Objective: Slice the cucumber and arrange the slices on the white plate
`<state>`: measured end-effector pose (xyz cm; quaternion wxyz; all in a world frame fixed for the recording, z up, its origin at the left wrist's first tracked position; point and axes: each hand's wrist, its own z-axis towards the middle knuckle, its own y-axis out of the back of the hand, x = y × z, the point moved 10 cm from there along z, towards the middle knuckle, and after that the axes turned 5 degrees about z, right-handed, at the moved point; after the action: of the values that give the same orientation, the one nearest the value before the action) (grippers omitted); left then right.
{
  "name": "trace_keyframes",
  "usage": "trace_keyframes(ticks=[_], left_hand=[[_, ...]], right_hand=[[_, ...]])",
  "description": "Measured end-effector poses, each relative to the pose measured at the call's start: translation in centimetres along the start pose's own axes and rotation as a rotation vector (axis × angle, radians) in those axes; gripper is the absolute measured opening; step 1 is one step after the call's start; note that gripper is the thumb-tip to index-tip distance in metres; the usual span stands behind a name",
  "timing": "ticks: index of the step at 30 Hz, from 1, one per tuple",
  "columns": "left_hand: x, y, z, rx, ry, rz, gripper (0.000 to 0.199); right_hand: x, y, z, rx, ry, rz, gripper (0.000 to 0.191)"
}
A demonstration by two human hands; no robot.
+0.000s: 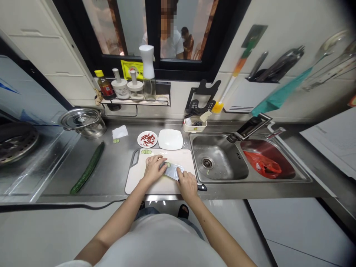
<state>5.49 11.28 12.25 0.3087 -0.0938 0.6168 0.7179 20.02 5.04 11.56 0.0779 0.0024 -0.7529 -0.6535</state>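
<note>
My right hand (pixel 188 184) grips a kitchen knife with a broad blade (pixel 174 172). Its black handle (pixel 203 187) sticks out to the right past my palm. On the blade lies a cucumber slice (pixel 167 164). My left hand (pixel 154 169) is curled at the left end of the blade, its fingers closed on a cucumber piece that they mostly hide. Both hands are over the white cutting board (pixel 135 183). Several cucumber slices (pixel 146 151) lie at the board's back left corner.
Behind the board stand a plate of chopped red pieces (pixel 147 139) and a white plate (pixel 170 139). A whole cucumber (pixel 88 168) and a lidded steel pot (pixel 83 122) are left. The double sink (pixel 222 178) adjoins on the right, with a red bag (pixel 263 165) in it.
</note>
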Motion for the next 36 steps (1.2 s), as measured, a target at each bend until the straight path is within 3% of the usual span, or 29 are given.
trace_keyframes(ticks=[4, 9, 11, 15, 18, 21, 31, 36], left_hand=[[-0.8, -1.3, 0.3, 0.107, -0.014, -0.020, 0.022], [0.3, -2.3, 0.2, 0.059, 0.090, -0.160, 0.012], [2.4, -2.7, 0.1, -0.011, 0.219, -0.252, 0.015], [8.6, -3.2, -0.8, -0.205, 0.530, -0.408, 0.023], [12.2, -3.2, -0.8, -0.286, 0.633, -0.408, 0.020], [14.1, -2.9, -0.2, -0.336, 0.663, -0.373, 0.016], [15.3, -2.5, 1.6, -0.384, 0.695, -0.147, 0.016], [15.3, -2.3, 2.1, -0.341, 0.685, -0.065, 0.020]], right_hand=[[-0.3, -0.3, -0.3, 0.016, 0.001, -0.007, 0.052], [-1.2, -1.2, -0.7, 0.041, -0.028, -0.023, 0.051], [-1.8, -1.4, -0.8, 0.043, -0.048, -0.026, 0.051], [-3.2, -1.8, -1.1, 0.052, -0.103, -0.026, 0.050], [-3.9, -2.0, -1.2, 0.058, -0.129, -0.020, 0.050], [-4.3, -2.3, -1.2, 0.053, -0.135, -0.010, 0.049], [-4.2, -2.7, -0.8, -0.005, -0.111, 0.040, 0.043], [-4.2, -2.6, -0.7, 0.006, -0.117, 0.046, 0.043]])
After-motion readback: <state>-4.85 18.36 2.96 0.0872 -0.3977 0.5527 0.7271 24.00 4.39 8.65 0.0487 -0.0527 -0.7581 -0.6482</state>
